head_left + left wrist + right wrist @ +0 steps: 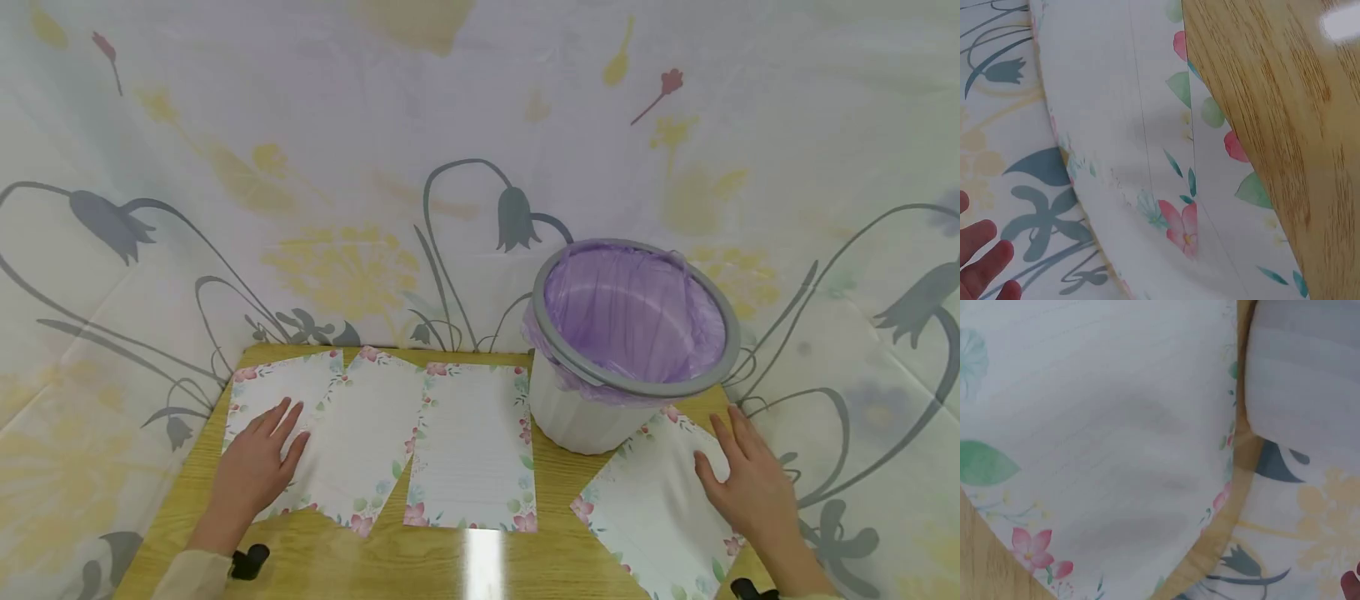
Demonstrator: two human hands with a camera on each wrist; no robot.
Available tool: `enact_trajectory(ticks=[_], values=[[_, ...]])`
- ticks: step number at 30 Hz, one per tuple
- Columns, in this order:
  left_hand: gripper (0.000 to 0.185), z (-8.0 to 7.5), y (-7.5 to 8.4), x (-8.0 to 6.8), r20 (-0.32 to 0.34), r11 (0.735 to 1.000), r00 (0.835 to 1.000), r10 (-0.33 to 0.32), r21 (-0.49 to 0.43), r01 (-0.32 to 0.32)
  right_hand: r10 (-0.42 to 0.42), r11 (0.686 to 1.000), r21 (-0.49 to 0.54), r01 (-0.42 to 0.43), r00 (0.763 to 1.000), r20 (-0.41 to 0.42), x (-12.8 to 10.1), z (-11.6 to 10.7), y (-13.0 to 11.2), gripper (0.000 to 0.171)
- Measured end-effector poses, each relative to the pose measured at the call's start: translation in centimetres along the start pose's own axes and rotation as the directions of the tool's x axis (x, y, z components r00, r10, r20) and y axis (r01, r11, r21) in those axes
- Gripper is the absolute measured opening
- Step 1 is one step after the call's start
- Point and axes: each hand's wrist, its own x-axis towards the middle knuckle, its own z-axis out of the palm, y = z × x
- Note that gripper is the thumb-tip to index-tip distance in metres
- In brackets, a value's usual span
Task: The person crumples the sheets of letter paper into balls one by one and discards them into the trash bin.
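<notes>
Left hand [258,467] flat, holding nothing, on far-left floral sheet [262,400] | right hand [750,483] flat on sheet [652,508] overhanging table's right corner | we risk it sliding off.

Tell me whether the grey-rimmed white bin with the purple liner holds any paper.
No; the grey-rimmed white bin shows only its purple liner inside.

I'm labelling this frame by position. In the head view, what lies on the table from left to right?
left hand → middle sheet → bin → right hand, resting on the rightmost sheet.
</notes>
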Motion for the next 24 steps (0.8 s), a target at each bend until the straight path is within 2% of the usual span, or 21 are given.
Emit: enact_trajectory(ticks=[3, 6, 9, 12, 16, 20, 24], values=[[0.050, 0.2, 0.0, -0.4, 0.001, 0.995, 0.997, -0.073, -0.065, 0.073, 0.112, 0.992, 0.057, -0.114, 0.993, 0.036, -0.4, 0.2, -0.6, 0.058], [0.049, 0.5, 0.2, -0.7, 0.026, 0.976, 0.986, -0.165, -0.143, 0.167, 0.228, 0.965, 0.111, -0.236, 0.970, 0.078, -0.7, 0.4, -1.5, 0.054], [0.048, 0.9, 0.7, -0.9, 0.055, 0.931, 0.964, -0.260, -0.249, 0.266, 0.291, 0.942, 0.153, -0.300, 0.953, 0.080, -1.1, 0.7, -2.3, 0.049], [0.044, 1.8, 1.3, -1.2, 0.035, 0.889, 0.943, -0.331, -0.324, 0.324, 0.333, 0.920, 0.197, -0.338, 0.941, 0.058, -1.4, 1.3, -3.2, 0.044], [0.038, 3.1, 2.1, -1.5, 0.019, 0.860, 0.928, -0.372, -0.369, 0.352, 0.381, 0.888, 0.281, -0.364, 0.924, -0.009, -1.7, 2.3, -4.4, 0.039], [0.034, 4.0, 3.5, -1.3, 0.058, 0.830, 0.918, -0.392, -0.408, 0.380, 0.416, 0.866, 0.344, -0.362, 0.904, -0.096, -1.7, 3.4, -5.9, 0.034], [0.030, 4.9, 5.8, -0.9, 0.101, 0.797, 0.915, -0.390, -0.461, 0.391, 0.466, 0.843, 0.377, -0.385, 0.872, -0.150, -1.9, 4.5, -7.7, 0.029]])
